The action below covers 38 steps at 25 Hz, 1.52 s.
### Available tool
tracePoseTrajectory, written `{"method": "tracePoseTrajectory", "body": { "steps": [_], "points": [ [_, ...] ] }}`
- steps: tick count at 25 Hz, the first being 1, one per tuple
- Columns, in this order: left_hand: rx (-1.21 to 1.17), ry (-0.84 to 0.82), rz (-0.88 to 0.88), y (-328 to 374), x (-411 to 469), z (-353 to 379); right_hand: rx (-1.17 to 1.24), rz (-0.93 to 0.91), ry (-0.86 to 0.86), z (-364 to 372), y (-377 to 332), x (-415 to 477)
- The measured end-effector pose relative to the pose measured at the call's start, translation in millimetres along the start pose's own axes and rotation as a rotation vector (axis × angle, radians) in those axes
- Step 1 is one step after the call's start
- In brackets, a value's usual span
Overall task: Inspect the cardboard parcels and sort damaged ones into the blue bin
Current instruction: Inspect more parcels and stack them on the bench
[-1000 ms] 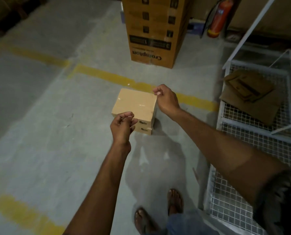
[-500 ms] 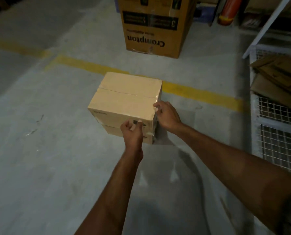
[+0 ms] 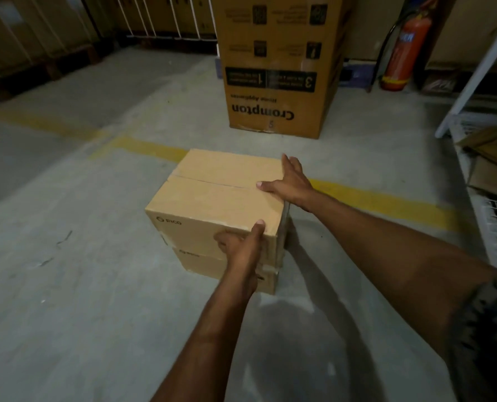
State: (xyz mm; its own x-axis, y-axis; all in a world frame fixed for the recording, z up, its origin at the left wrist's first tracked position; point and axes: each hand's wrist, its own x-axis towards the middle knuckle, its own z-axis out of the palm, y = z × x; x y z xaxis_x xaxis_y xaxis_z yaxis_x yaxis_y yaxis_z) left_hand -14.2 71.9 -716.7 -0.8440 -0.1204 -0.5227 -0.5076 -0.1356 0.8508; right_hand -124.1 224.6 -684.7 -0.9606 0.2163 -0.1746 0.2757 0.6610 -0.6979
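While top parcel [image 3: 221, 195] sits closed on lower parcel [image 3: 201, 265] | left hand [image 3: 238, 248], right hand [image 3: 290, 184] press it | grip flat-fingered

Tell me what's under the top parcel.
A second parcel lies under the top parcel. Its top face is covered; the left hand hides part of its front.

Lower parcel [image 3: 201, 266] under L hand [image 3: 238, 250]: top hidden by upper parcel [image 3: 221, 198]. Big carton [image 3: 276, 91] beyond R hand [image 3: 290, 184]: cut off at top.
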Motion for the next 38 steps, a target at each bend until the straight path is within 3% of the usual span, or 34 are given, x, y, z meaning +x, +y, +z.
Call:
{"method": "tracePoseTrajectory", "body": {
  "steps": [6, 13, 16, 20, 24, 28, 30, 36, 38],
  "points": [
    [-0.241, 0.063, -0.030, 27.1, -37.2, -22.1, 0.026, 0.148, 0.054, -24.9, -24.6, -31.5],
    [-0.122, 0.019, 0.136, 160.6, -147.5, -82.6, 0.372, 0.169, 0.114, -110.6, -135.9, -127.3],
    [-0.081, 0.033, 0.178, 224.8, -206.9, -119.6, 0.258, 0.159, 0.149, -167.4, -196.8, -178.4],
    [0.019, 0.066, 0.299, 326.6, -288.7, -152.4, 0.187, 0.138, -0.033, -241.8, -294.1, -246.0],
    [0.033, 0.052, 0.382, 419.9, -379.5, -175.9, 0.299, 0.032, -0.153, -324.4, -378.5, -324.8],
    [0.045, 0.054, 0.357, 486.9, -475.9, -205.5, 0.328, -0.082, -0.244, -399.6, -422.6, -417.6],
    [0.120, 0.049, 0.436, 503.0, -524.2, -219.1, 0.335, -0.113, -0.282, -427.0, -437.5, -455.9],
    [0.371, 0.071, 0.597, 477.2, -681.8, -216.7, 0.420, -0.143, 0.061, -456.7, -466.2, -570.4],
    [0.253, 0.163, 0.596, 473.0, -727.5, -212.9, 0.440, -0.222, 0.090, -468.8, -465.6, -619.6]
  ]
}}
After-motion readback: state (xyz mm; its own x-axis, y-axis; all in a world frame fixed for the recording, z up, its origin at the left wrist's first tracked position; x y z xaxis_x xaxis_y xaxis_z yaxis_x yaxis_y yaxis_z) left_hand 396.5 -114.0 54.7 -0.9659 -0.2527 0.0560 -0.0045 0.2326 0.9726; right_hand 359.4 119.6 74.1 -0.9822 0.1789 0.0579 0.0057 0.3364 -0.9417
